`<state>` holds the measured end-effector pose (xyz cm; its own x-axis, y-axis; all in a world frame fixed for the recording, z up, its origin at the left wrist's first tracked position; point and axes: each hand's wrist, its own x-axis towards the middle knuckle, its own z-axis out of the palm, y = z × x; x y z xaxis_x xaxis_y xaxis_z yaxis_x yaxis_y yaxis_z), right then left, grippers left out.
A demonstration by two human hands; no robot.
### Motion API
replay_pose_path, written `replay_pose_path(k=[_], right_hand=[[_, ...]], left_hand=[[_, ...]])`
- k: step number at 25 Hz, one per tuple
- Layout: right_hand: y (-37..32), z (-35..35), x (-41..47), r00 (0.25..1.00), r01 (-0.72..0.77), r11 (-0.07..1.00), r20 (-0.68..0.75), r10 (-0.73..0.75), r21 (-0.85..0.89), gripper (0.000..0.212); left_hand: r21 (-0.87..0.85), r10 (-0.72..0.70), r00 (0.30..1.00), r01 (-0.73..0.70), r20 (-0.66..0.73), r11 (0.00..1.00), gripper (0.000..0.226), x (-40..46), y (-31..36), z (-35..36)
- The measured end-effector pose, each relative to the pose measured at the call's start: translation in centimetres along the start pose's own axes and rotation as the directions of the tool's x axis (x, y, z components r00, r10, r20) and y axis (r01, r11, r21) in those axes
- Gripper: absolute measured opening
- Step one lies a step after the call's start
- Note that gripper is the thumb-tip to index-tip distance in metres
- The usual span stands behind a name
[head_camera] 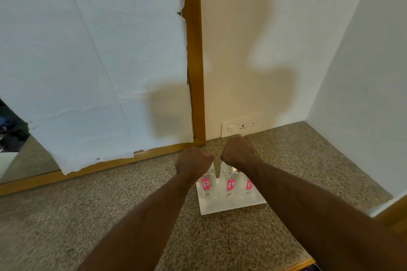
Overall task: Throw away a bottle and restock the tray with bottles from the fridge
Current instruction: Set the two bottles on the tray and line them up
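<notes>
Three clear bottles with pink labels stand upright in a row on one white tray (231, 205) on the speckled desk (110, 200). The left hand (192, 159) is clamped on the left bottle (208, 181), the right hand (236, 152) on the middle bottle (229, 180); the right bottle (247, 182) stands just beside.

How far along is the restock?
Three bottles stand on the tray: the left bottle, middle bottle and right bottle. The left hand and right hand are closed over the bottle tops, seemingly setting them down. No bin or fridge is visible, so the throw-away can't be confirmed.
</notes>
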<state>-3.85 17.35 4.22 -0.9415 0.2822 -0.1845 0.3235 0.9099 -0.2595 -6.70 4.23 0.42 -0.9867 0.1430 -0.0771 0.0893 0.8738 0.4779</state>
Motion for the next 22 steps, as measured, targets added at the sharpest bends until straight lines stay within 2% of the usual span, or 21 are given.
replay_pose_path(k=[8,16,19,22], right_hand=[[0.4,0.9,1.4,1.000,0.017,0.999,0.013,-0.017,0.035,0.019],[1.2,-0.2,2.0,0.994,0.037,0.998,0.104,-0.041,0.042,0.023],[1.4,-0.6,2.6,0.986,0.001,0.995,0.163,-0.018,0.102,0.018],[1.1,-0.8,2.8,0.982,-0.023,0.995,0.191,0.003,0.101,0.022]], left_hand=[[0.018,-0.005,1.000,0.004,0.025,1.000,0.044,1.3,0.0,1.5],[-0.018,-0.010,0.999,0.010,-0.031,1.000,0.071,0.5,0.9,3.1],[-0.024,-0.019,1.000,0.020,0.015,1.000,0.065,0.6,0.8,2.9],[-0.052,-0.061,0.998,0.062,0.019,0.997,0.057,0.6,0.5,2.3]])
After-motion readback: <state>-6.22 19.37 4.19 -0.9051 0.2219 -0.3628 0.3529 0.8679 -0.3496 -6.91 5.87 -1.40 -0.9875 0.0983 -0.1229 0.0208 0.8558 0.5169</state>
